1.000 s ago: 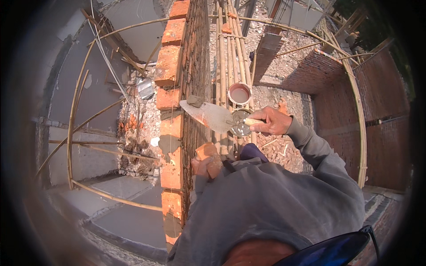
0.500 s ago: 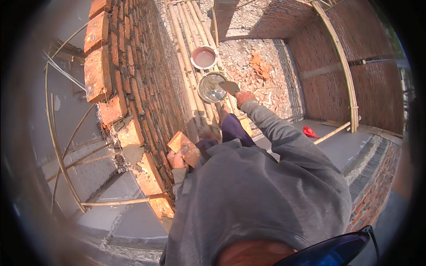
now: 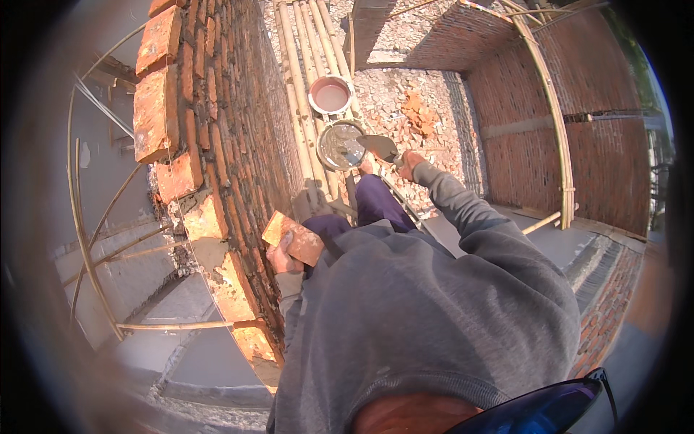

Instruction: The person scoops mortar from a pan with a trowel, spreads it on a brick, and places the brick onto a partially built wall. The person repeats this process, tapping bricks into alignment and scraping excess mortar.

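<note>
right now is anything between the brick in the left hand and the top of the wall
Nothing visible stands between the brick in the left hand and the wall top; a thin string runs along the far edge.

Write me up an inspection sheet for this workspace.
Surface: bamboo walkway of long poles, beside a brick wall with grey mortar on parts of its top.
Job's things: one brick and a trowel, both in hand; a bucket of grey mix, next to a reddish bucket.
Clutter: broken-brick rubble on the ground below, with an orange heap.
Grippers: left hand holds the brick; right hand grips the trowel, its blade by the grey mix; contact unclear.
Cables: nothing seen; only a thin string along the wall's edge.
Surroundings: brick walls and bamboo scaffold poles to the right.
</note>
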Motion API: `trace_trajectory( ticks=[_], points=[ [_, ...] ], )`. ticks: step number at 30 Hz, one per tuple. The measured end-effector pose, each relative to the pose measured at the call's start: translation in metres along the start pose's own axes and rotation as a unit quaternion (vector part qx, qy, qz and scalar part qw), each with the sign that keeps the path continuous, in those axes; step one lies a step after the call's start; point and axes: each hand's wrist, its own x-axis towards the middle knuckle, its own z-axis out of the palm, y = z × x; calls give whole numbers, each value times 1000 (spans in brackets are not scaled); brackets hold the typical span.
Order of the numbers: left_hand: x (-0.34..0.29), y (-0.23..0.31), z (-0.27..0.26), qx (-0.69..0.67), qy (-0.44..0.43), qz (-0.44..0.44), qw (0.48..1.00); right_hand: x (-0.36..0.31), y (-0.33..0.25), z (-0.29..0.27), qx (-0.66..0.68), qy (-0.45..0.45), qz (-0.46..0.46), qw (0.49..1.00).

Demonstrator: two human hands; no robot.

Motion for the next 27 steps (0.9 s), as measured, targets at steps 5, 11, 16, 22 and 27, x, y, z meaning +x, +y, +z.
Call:
trace_trajectory(
  ticks=[5, 11, 16, 22, 27],
  points=[
    [5, -35, 6, -19, 66, -9, 998, 28, -2, 23, 145, -143, 98, 974],
    [40, -99, -22, -11, 228, -68, 971, 111, 18, 108, 32, -144, -19, 989],
    [58, -162, -44, 85, 260, -108, 956, 205, 29, 247, 13, -134, 95, 986],
    [57, -196, -49, 146, 207, -88, 963, 204, 25, 287, 62, -130, -90, 985],
    [45, -208, -62, 121, 242, -137, 953, 194, 20, 235, 18, -182, 18, 983]
  ],
)
